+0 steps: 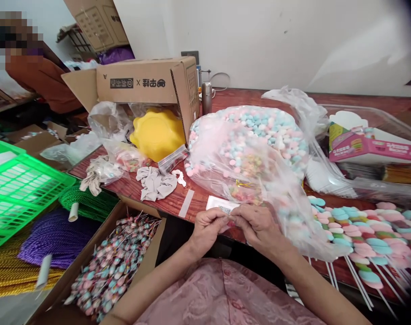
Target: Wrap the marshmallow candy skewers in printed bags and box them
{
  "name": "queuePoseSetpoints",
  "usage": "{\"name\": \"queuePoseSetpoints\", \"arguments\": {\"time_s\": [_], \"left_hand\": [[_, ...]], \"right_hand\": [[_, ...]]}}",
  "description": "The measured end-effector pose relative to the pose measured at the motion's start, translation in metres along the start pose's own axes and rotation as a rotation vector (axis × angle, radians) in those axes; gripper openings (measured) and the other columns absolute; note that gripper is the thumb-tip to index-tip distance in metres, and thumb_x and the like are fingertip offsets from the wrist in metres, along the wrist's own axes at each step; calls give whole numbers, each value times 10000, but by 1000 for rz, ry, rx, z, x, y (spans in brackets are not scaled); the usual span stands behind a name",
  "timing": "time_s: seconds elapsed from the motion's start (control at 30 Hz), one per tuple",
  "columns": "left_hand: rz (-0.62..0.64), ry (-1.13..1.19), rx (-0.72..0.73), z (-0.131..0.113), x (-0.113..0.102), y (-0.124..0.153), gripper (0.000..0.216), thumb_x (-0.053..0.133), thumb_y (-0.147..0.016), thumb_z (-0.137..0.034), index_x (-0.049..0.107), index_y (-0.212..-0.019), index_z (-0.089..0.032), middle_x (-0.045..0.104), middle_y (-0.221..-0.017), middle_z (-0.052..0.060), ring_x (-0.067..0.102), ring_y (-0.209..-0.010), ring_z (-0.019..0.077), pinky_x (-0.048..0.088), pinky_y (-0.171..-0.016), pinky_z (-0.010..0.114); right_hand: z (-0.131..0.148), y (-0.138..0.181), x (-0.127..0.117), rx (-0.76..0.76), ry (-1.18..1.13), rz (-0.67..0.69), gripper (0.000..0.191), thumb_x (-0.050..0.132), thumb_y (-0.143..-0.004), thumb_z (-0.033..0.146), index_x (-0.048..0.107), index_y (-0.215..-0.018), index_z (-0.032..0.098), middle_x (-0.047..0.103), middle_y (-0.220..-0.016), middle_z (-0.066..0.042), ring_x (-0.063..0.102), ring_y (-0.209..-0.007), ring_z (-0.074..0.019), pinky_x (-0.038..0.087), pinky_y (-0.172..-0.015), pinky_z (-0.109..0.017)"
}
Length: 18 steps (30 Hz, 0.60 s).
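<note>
I see the left hand (208, 230) and right hand (261, 228) pinching 1 tiny item (229, 217), mostly hidden, near the table (199, 204) edge; 2 grips likely steady it. The candy bag (276, 131) lies close, presumably for easy reach.

A small piece (231, 223), reddish where it shows, is pinched mostly hidden between the left hand (208, 227) and right hand (259, 225), above the table (201, 198).
</note>
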<state>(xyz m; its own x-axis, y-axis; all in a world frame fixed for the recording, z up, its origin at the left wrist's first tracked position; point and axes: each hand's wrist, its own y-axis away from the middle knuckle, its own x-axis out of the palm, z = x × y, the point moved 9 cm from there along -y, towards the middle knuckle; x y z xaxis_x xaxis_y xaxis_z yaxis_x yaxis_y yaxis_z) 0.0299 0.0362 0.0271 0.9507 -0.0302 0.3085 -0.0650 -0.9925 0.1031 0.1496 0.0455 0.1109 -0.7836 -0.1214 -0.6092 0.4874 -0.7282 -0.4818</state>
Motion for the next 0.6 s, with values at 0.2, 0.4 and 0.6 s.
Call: {"name": "queuePoseSetpoints", "arguments": {"time_s": [0.2, 0.4, 0.6], "left_hand": [[-116, 176, -30, 2, -5, -7, 327, 747, -755, -469, 676, -761, -150, 474, -515, -50, 350, -427, 45, 262, -406, 182], [-139, 73, 93, -3, 3, -5, 292, 718, -797, -443, 721, -880, -164, 609, -894, 29, 543, -738, 106, 457, -656, 214], [-4, 11, 111, 0, 13, -4, 376, 605, -890, -447, 649, -685, -135, 564, -776, 25, 522, -757, 136, 454, -769, 264]], "right_hand": [[-36, 22, 9, 337, -355, -258, 342, 706, -808, 294, 642, -1136, 223, 600, -809, 11, 487, -578, -110, 421, -527, -246], [-25, 21, 12, 263, -402, -392, 125, 648, -849, 221, 670, -727, 208, 611, -721, -6, 574, -692, -155, 470, -639, -279], [-27, 23, 0, 235, -369, -532, 95, 652, -835, 205, 706, -760, 230, 629, -738, -14, 592, -703, -165, 501, -644, -294]]}}
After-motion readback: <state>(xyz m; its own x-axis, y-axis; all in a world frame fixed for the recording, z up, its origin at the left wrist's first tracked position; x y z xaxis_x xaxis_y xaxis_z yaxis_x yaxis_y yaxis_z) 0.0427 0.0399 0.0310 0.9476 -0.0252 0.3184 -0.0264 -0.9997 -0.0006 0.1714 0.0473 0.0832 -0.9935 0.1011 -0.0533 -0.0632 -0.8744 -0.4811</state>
